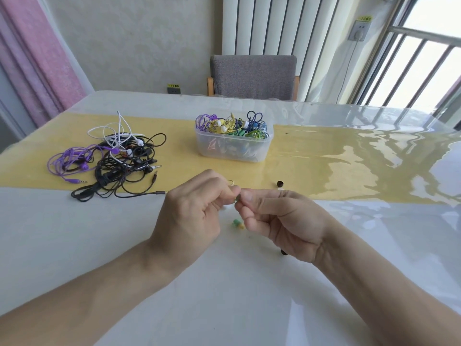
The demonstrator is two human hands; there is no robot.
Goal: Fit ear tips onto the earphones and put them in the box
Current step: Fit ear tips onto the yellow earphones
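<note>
My left hand (197,211) and my right hand (277,218) meet above the table's middle, both pinching a small green earphone bud (237,199) between their fingertips. A second green bud (237,224) hangs or lies just below them. A thin cable loop (230,181) shows behind my left fingers. A clear plastic box (233,146) holds several coiled coloured earphones. A tangled pile of black, white and purple earphones (112,161) lies to the left. Whether an ear tip sits on the held bud is hidden.
A loose dark ear tip (280,184) lies on the yellow runner (324,161) right of my hands; another dark piece (283,252) peeks out under my right wrist. A grey chair (253,76) stands beyond the far table edge. A glossy film covers the table.
</note>
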